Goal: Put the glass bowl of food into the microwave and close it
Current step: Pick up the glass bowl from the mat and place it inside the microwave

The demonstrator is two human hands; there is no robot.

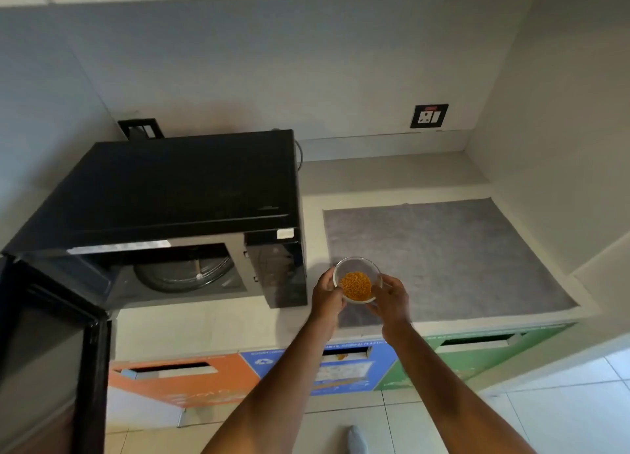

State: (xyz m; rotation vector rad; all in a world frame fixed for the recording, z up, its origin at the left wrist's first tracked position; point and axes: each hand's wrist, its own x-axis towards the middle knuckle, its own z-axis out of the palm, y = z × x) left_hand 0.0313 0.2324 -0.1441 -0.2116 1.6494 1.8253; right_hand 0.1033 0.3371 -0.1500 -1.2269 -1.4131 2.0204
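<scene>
A small glass bowl [356,279] with orange-yellow food in it is held between both hands above the counter, just right of the microwave. My left hand [326,295] grips its left side and my right hand [392,300] grips its right side. The black microwave [177,187] stands on the counter at the left. Its door [51,344] hangs swung open at the lower left. Inside the cavity the round glass turntable [185,274] is visible with nothing on it.
A grey mat [460,249] covers the counter to the right of the microwave, below the bowl. A wall socket [429,116] sits on the back wall. Orange, blue and green bin fronts [351,368] with slots run under the counter edge.
</scene>
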